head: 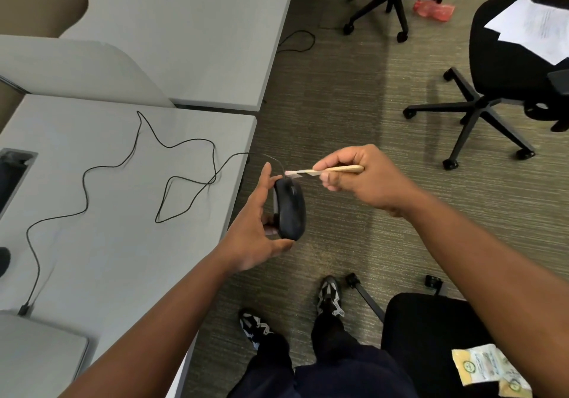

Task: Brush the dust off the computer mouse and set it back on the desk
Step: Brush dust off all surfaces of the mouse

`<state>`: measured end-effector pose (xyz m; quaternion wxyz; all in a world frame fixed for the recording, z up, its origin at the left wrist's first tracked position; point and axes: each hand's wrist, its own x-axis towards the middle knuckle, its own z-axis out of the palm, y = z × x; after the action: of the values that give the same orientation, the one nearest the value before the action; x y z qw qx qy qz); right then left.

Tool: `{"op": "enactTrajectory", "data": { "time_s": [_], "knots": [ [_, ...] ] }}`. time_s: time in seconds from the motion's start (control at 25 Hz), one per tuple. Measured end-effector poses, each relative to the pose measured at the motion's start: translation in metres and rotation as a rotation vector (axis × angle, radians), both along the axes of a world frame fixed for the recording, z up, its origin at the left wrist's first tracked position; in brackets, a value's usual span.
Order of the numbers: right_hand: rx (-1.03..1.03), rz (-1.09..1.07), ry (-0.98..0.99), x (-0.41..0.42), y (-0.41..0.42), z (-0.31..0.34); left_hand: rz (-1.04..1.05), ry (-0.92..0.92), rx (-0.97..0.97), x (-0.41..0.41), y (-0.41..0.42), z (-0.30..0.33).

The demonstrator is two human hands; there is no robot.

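Observation:
A black wired computer mouse (291, 209) is held off the desk's right edge, over the carpet, in my left hand (254, 231), with fingers along its left side and thumb under its rear. My right hand (366, 179) grips a small wooden-handled brush (326, 170), whose pale bristle tip touches the front of the mouse by the cable exit. The mouse's black cable (172, 179) runs in loose loops across the grey desk (107, 243) to a plug at the lower left.
A second grey desk (191, 37) lies behind a divider. Black office chairs stand on the carpet at upper right (505, 68), top (391, 0) and lower right (431, 336). Papers (535, 28) lie on one seat, a packet (489, 373) on another.

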<state>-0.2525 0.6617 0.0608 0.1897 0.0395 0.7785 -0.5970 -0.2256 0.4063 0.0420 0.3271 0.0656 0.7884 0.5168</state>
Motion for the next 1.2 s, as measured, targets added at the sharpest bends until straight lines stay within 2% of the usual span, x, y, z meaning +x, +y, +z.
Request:
{"op": "enactTrajectory", "data": {
  "time_s": [0.12,0.2,0.32,0.44,0.6,0.76,0.84,0.96,1.2],
  "knots": [
    [0.065,0.05,-0.011,0.002,-0.003,0.002,0.003,0.0,-0.003,0.0,-0.001,-0.001],
    [0.101,-0.044,0.013,0.001,-0.005,0.003,0.008,0.014,-0.008,0.0,-0.001,-0.001],
    [-0.033,-0.168,0.053,0.005,-0.021,0.01,0.022,0.006,-0.015,0.0,-0.001,-0.003],
    [0.006,-0.091,0.058,0.012,-0.038,0.012,0.036,0.042,-0.024,-0.002,0.0,-0.004],
    [0.038,-0.043,-0.052,0.011,-0.035,0.014,0.064,0.089,-0.047,-0.007,-0.005,-0.007],
    [-0.005,-0.175,0.095,0.005,-0.039,0.017,0.042,0.092,-0.024,-0.007,-0.005,-0.006],
    [0.087,-0.079,0.138,0.005,-0.046,0.017,0.047,0.106,-0.011,-0.007,-0.003,-0.005],
    [0.178,0.064,0.087,0.006,-0.044,0.021,0.064,0.103,-0.026,-0.006,-0.004,-0.006],
    [0.159,-0.023,0.171,0.004,-0.048,0.022,0.018,0.104,-0.013,-0.007,-0.004,-0.006]
  ]
}}
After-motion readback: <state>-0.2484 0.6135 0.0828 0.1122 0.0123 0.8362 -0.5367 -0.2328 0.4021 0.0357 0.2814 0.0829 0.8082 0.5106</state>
